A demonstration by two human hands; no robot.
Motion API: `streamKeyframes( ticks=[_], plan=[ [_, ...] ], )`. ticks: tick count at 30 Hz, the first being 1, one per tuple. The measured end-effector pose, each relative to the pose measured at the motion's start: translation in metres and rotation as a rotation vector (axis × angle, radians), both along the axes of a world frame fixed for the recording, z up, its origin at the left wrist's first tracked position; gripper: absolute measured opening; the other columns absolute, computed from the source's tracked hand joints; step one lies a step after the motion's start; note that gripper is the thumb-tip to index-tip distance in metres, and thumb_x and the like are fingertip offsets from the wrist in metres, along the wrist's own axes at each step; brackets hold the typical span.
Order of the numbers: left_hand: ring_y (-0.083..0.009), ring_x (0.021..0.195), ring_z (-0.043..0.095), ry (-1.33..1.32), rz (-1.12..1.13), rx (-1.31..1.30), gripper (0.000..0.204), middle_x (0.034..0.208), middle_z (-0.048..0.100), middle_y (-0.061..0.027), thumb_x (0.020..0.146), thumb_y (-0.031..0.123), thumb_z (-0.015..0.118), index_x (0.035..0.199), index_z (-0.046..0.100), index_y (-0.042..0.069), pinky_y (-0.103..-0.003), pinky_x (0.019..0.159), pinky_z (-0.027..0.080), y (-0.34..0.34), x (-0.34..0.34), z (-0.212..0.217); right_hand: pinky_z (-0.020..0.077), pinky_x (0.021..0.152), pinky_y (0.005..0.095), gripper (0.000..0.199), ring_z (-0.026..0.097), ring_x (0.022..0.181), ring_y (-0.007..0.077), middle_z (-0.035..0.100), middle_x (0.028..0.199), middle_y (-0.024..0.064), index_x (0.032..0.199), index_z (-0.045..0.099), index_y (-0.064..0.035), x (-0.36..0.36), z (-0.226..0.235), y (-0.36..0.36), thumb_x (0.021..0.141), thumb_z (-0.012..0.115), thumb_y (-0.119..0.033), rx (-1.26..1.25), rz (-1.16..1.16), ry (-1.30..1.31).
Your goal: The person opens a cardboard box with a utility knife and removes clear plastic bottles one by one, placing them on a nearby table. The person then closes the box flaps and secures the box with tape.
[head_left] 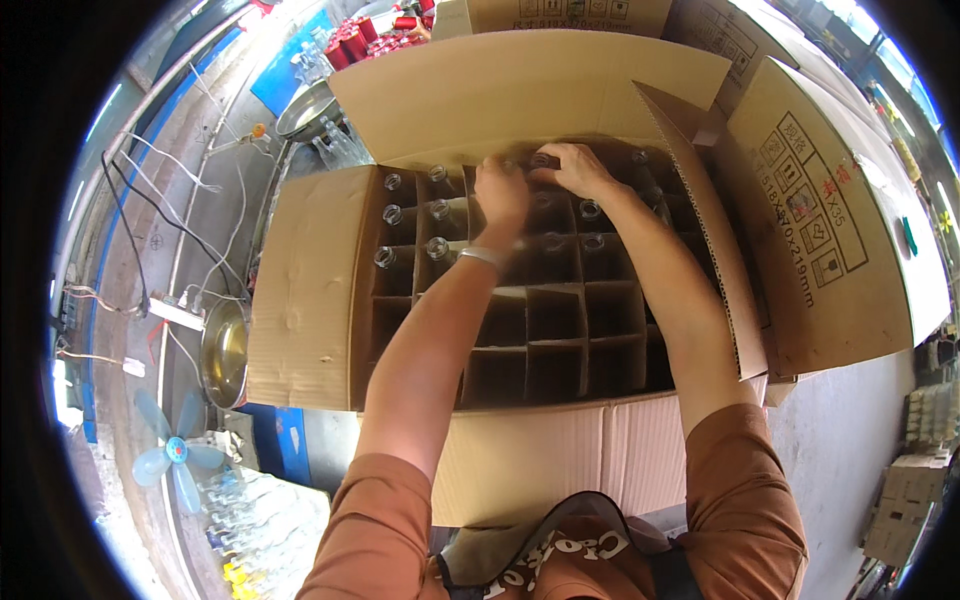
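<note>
An open cardboard box (655, 400) in front of me is split by a cardboard divider grid (556, 290) into square cells. Clear glass bottles, such as one at the left (392, 214), stand upright in many of the far cells. Over the far rows, my left hand (502, 192) is slightly blurred, its fingers closed round a bottle's neck. Just right of it, the fingers of my right hand (577, 168) curl round another bottle neck (543, 161). Both bottles' lower parts are hidden by the hands and the dividers. The nearer cells hold no visible bottles.
Box flaps (305, 290) fold outward at left and stand up at the far side. More printed cartons (820, 210) stand at the right. At left are metal bowls (226, 352), loose cables, a blue fan (176, 450) and many bottles (265, 525). Red spools (350, 42) lie beyond.
</note>
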State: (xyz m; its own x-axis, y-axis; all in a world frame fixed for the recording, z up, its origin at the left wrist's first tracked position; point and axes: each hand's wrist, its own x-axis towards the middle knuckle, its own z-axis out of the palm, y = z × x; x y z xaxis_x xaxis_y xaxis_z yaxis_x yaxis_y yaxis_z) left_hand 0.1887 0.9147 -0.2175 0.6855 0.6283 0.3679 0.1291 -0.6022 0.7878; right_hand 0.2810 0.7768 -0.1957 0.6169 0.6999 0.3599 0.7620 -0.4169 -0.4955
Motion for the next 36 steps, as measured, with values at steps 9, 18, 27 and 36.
streamKeyframes(
  ticks=[9, 18, 27, 36],
  plan=[
    [-0.0106, 0.061, 0.059, -0.51, -0.206, -0.022, 0.03, 0.089, 0.068, -0.0064, 0.09, 0.018, 0.07, 0.112, 0.062, 0.0, -0.028, 0.058, 0.049, 0.028, -0.052, 0.168, 0.0504, 0.068, 0.0362, 0.036, 0.064, 0.07, 0.0221, 0.067, 0.076, 0.0115, 0.096, 0.069, -0.0033, 0.02, -0.012, 0.0, 0.08, 0.077, -0.034, 0.182, -0.055, -0.085],
    [-0.0071, 0.048, 0.045, -0.773, -0.353, -0.227, 0.014, 0.061, 0.05, 0.0032, 0.096, 0.018, 0.063, 0.092, 0.063, 0.004, -0.021, 0.044, 0.038, 0.147, -0.246, 0.329, 0.0515, 0.068, 0.0274, 0.026, 0.063, 0.073, 0.0111, 0.07, 0.081, 0.0028, 0.097, 0.071, -0.009, -0.057, 0.173, 0.024, 0.086, 0.075, -0.032, 0.489, -0.235, -0.202],
    [-0.0044, 0.05, 0.049, -0.668, 0.368, 0.151, 0.02, 0.065, 0.057, 0.0016, 0.092, 0.019, 0.069, 0.101, 0.065, 0.001, -0.02, 0.045, 0.039, 0.268, -0.429, 0.263, 0.0383, 0.054, 0.0198, 0.026, 0.044, 0.055, 0.0045, 0.054, 0.067, -0.0044, 0.105, 0.072, -0.0012, -0.18, 0.261, 0.208, 0.092, 0.069, -0.024, 0.894, 0.372, 0.183],
    [-0.0104, 0.071, 0.054, -0.523, 0.945, -0.025, 0.032, 0.099, 0.059, -0.0058, 0.087, 0.012, 0.07, 0.115, 0.061, 0.0, -0.025, 0.064, 0.046, 0.379, -0.533, 0.023, 0.0362, 0.049, 0.0203, 0.039, 0.045, 0.052, 0.0034, 0.053, 0.064, -0.0023, 0.105, 0.07, -0.0032, -0.397, 0.147, 0.465, 0.086, 0.074, -0.037, 0.187, 0.617, 0.41]
  ],
)
